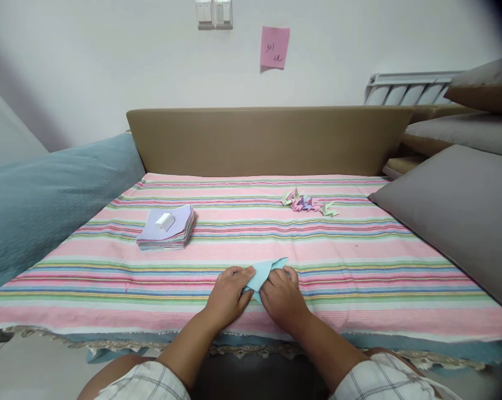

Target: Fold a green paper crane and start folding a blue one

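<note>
Light blue, and already creased into a pointed shape, the paper (260, 275) is right here at the near edge of the striped cloth (234, 222), between the person's two hands. On one side, the left hand (229, 293) is clamped on its left corner, thumb below and fingers above. Over on the other side, the right hand (282, 294) has its fingers curled tight on the right part, where a loose flap lifts and points away from the person.

Out beyond the hands now: to the left sits a thick stack of coloured sheets (165, 229), lilac on top, with a small white object (165, 221) lying on it. Farther back and right of centre, a little cluster of folded paper figures (305, 203) in green, pink and purple rests on the cloth.

Around all this, a brown backrest (267, 141) runs along the rear, a blue-covered armrest (63, 194) slopes at the left, and a big grey cushion (455, 211) leans in at the right. Up on the wall, there's a pink note (275, 48) with handwriting, just beside the white switches (214, 13).
</note>
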Motion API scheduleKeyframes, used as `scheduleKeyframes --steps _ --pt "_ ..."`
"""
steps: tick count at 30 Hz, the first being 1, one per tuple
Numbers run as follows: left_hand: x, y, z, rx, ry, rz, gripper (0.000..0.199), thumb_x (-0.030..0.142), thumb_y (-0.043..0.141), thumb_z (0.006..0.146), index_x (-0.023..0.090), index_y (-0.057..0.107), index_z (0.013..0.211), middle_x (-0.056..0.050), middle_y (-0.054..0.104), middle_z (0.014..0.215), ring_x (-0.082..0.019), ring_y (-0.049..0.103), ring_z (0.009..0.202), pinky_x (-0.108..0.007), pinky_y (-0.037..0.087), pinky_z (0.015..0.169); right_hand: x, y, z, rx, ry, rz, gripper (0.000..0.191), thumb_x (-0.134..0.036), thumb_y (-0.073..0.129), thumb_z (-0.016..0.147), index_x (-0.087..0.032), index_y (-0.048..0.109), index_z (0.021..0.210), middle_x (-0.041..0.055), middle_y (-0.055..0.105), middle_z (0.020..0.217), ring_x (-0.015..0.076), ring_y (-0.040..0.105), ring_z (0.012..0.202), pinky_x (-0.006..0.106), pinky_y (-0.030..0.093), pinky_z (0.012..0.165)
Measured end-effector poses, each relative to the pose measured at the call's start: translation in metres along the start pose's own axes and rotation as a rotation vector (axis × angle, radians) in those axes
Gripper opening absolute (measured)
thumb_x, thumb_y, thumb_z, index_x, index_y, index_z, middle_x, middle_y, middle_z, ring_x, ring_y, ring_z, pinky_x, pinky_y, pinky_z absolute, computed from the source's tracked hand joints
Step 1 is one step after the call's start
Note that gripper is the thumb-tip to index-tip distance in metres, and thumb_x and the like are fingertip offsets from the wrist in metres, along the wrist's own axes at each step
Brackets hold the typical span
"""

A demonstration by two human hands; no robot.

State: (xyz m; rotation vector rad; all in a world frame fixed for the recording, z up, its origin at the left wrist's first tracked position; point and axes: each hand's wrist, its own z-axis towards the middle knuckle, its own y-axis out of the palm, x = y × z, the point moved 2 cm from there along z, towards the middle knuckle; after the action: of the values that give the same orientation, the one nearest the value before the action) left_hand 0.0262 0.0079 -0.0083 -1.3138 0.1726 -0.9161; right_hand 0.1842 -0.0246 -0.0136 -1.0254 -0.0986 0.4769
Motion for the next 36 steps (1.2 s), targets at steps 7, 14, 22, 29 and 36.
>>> scheduleKeyframes --steps 7,14,22,29,36 --pt "0.002 0.001 0.0 -0.011 0.02 0.05 0.051 0.018 0.052 0.08 0.026 0.046 0.13 -0.005 0.06 0.122 -0.024 0.049 0.109 -0.043 0.043 0.092 0.002 -0.007 -0.003 0.006 -0.007 0.029 0.01 -0.019 0.055 0.081 -0.021 0.062 0.075 0.001 0.056 0.076 0.016 0.043 0.079 0.037 0.02 0.089" --pt "0.003 0.0 -0.002 -0.046 0.068 0.13 0.045 0.021 0.049 0.085 0.026 0.047 0.13 -0.004 0.054 0.129 -0.024 0.047 0.115 -0.044 0.04 0.096 0.005 -0.006 -0.004 -0.007 -0.018 0.028 0.01 -0.02 0.053 0.081 -0.021 0.062 0.075 -0.0004 0.054 0.074 0.0157 0.043 0.078 0.037 0.022 0.087" --pt "0.007 0.006 -0.005 -0.026 0.026 0.181 0.046 0.019 0.05 0.083 0.026 0.049 0.128 -0.005 0.053 0.131 -0.028 0.045 0.115 -0.048 0.041 0.091 0.01 -0.006 -0.008 0.189 0.039 0.093 0.016 -0.019 0.052 0.078 -0.017 0.06 0.091 0.005 0.054 0.088 0.0197 0.044 0.087 0.038 0.029 0.087" --pt "0.007 0.002 -0.005 -0.046 0.031 0.138 0.048 0.016 0.051 0.081 0.027 0.049 0.127 -0.004 0.052 0.133 -0.027 0.046 0.115 -0.048 0.041 0.093 0.01 -0.003 -0.011 0.118 -0.086 0.092 0.019 -0.015 0.056 0.077 -0.031 0.066 0.081 0.0 0.055 0.116 0.0208 0.043 0.108 0.043 0.019 0.096" --pt "-0.003 -0.01 -0.009 -0.097 0.042 0.119 0.05 0.023 0.056 0.08 0.028 0.048 0.128 -0.005 0.044 0.139 -0.027 0.04 0.123 -0.048 0.036 0.1 0.01 -0.004 -0.01 0.023 -0.068 0.069 0.017 -0.018 0.059 0.077 -0.031 0.069 0.08 -0.0003 0.057 0.118 0.0219 0.042 0.11 0.044 0.017 0.096"
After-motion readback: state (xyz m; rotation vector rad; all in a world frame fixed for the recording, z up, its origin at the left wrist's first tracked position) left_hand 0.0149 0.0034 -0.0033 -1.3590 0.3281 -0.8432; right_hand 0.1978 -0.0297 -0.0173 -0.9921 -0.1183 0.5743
